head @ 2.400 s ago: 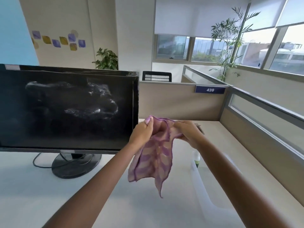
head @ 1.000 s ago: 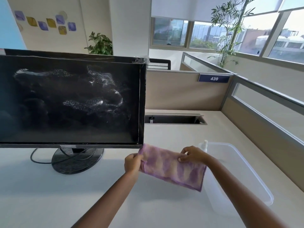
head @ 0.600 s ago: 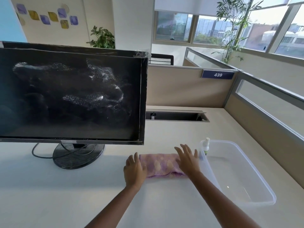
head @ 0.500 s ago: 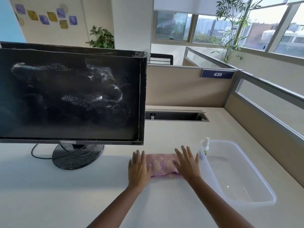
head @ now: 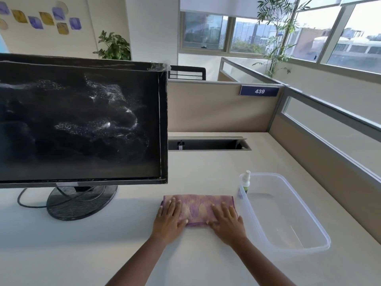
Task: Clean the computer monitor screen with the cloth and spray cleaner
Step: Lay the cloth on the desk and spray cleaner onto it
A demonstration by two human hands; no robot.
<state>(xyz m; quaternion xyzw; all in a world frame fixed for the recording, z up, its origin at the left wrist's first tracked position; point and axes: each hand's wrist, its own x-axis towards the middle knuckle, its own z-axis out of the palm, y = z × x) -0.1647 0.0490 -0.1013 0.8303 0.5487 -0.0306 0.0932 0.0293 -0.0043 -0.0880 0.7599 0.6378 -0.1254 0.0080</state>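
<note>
The black monitor (head: 82, 124) stands at the left of the desk, its screen marked with whitish smears and droplets. A folded purple and beige cloth (head: 199, 205) lies flat on the desk to the right of the monitor's stand. My left hand (head: 170, 219) rests palm down on the cloth's left end, and my right hand (head: 226, 222) lies flat on its right end, fingers spread. A small spray bottle (head: 245, 182) with a white nozzle stands just behind the cloth's right corner, against the clear tub.
A clear plastic tub (head: 309, 230) sits on the desk right of the cloth. The monitor's round base (head: 80, 203) and a black cable (head: 24, 201) lie at the left. A cable slot (head: 206, 144) runs along the back, before beige partitions (head: 216, 108).
The cloth went from hanging between my hands to being folded and laid on the desk. Both hands have since flattened onto it and slid towards its ends.
</note>
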